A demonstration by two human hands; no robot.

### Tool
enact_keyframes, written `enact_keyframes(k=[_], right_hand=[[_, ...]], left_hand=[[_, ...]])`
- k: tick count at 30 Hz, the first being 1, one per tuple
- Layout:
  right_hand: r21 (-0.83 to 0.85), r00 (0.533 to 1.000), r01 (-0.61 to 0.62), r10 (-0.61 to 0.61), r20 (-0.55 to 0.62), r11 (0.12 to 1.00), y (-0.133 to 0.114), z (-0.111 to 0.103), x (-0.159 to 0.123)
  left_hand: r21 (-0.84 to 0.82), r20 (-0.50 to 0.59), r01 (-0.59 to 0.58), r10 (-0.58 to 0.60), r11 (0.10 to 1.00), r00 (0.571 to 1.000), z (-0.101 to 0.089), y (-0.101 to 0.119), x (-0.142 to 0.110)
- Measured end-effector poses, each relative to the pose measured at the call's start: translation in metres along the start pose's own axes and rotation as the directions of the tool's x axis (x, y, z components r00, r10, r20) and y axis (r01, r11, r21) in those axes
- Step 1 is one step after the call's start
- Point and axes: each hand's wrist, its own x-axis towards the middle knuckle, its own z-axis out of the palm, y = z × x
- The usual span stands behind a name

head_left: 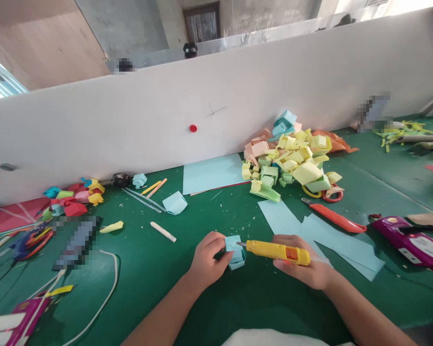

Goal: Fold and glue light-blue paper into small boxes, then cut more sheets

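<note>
Blue paper box point(237, 260): hiding its inside from view, sitting at the left hand's point(208, 259) three o'clock
Left hand: pinching the box
Right hand point(305, 265): gripping the yellow glue gun point(270, 250), pointing its tip toward nine o'clock

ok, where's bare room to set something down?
Green tabletop between white cord, white stick and left forearm looks mostly bare; another patch lies between blue sheets, purple device and right forearm. Crowded: paper pile by partition, and coloured paper pieces at left.
</note>
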Motion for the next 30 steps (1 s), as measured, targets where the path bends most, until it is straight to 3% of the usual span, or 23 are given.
enact_keyframes(k=[30], right_hand=[[0.027, 0.999, -0.025, 0.025, -0.025, 0.999, 0.0073, -0.0037, -0.003]], left_hand=[[0.003, -0.012, -0.004, 0.004, 1.0, 1.0, -0.0003, 0.0008, 0.0004]])
